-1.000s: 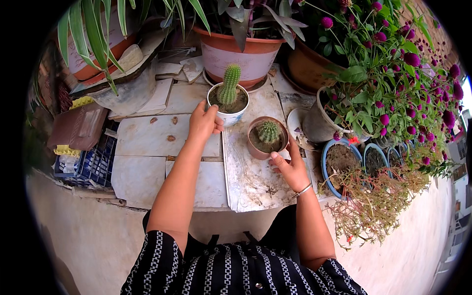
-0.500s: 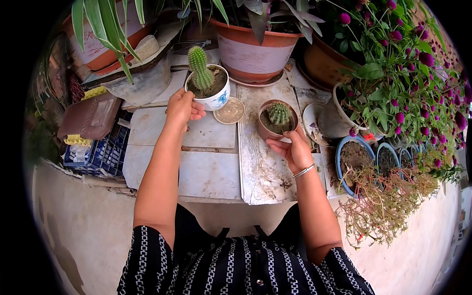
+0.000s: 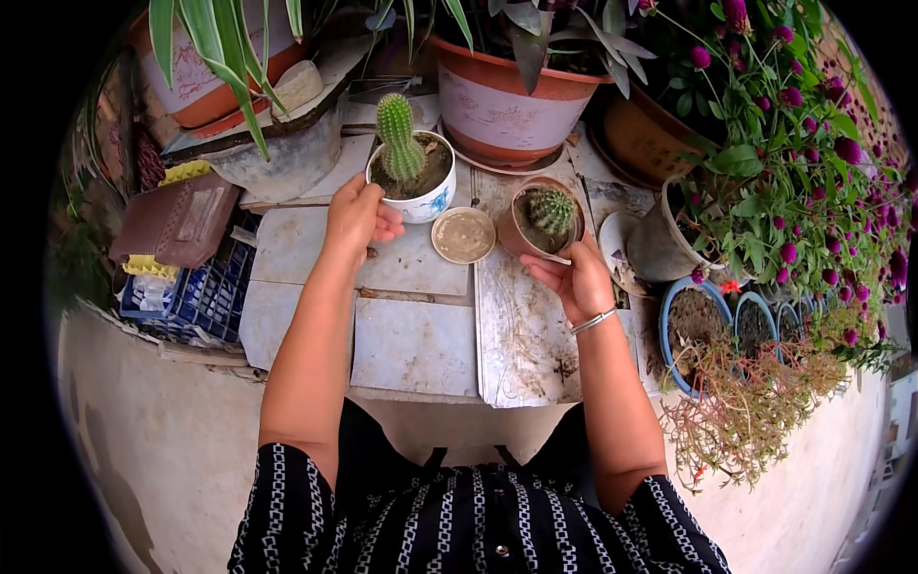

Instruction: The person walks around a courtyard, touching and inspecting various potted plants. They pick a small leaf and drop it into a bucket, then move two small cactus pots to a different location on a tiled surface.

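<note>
My left hand [image 3: 356, 215] is closed on the near left rim of a white flowerpot [image 3: 427, 207] with blue decoration. A tall, ribbed cactus [image 3: 400, 139] stands upright in its soil. My right hand [image 3: 579, 279], with a bangle at the wrist, grips the near right rim of a brown flowerpot [image 3: 516, 234], which tilts a little. That pot has a small round cactus [image 3: 550, 210] in it. Between the two pots a round, dirt-stained saucer [image 3: 464, 235] lies on the tiles. Whether either pot's base touches the surface I cannot tell.
Large planters [image 3: 512, 110] stand along the back. A blue crate [image 3: 206, 297] with a brown lid [image 3: 177, 222] is at the left. On the right are a grey pot [image 3: 660, 234], blue-rimmed pots [image 3: 666, 335] and purple flowers [image 3: 789, 253]. The tiled ledge [image 3: 416, 349] ends toward me.
The view has shifted slightly. More of the saucer shows beside the white flowerpot, and the brown flowerpot is tilted more in my right hand. Both hands keep their grips.
</note>
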Tool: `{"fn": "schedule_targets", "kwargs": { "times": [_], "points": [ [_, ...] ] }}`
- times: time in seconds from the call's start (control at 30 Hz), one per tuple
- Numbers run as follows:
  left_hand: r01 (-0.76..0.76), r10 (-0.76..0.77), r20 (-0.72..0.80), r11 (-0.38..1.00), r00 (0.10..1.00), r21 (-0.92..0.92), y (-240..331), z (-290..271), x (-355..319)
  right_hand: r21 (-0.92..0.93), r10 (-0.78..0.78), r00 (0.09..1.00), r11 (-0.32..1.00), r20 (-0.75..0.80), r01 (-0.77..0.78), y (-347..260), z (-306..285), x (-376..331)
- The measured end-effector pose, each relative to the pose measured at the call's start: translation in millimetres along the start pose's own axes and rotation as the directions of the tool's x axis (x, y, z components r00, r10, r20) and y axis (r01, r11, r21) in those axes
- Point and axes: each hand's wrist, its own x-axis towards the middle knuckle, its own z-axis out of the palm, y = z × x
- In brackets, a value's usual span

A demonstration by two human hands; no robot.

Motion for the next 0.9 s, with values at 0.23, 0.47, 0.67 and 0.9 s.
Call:
{"fn": "schedule_targets", "kwargs": {
  "times": [0.23, 0.47, 0.67, 0.9],
  "points": [
    [0.111, -0.099, 0.194, 0.993, 0.976, -0.05, 1.2, 23.8, -18.4, 0.026, 0.012, 0.998, 1.0, -0.07, -0.01, 5.4, -18.5, -9.3],
    [0.155, -0.15, 0.182, 0.988, 0.972, -0.014, -14.9, 36.1, -21.8, 0.008, -0.032, 0.996, 0.999, -0.08, 0.032, 3.7, -28.0, -15.6],
    [0.112, -0.112, 0.008, 0.992, 0.994, 0.051, -17.9, -3.9, -7.0, -0.03, -0.014, 0.997, 0.999, -0.074, 0.012, 5.5, -15.0, -11.6],
    [0.062, -0.063, 0.003, 0.998, 0.998, 0.016, -22.5, -3.0, -15.8, 0.002, 0.046, 0.998, 0.999, 0.03, -0.046, 9.6, 26.8, 21.6]
  ]
}}
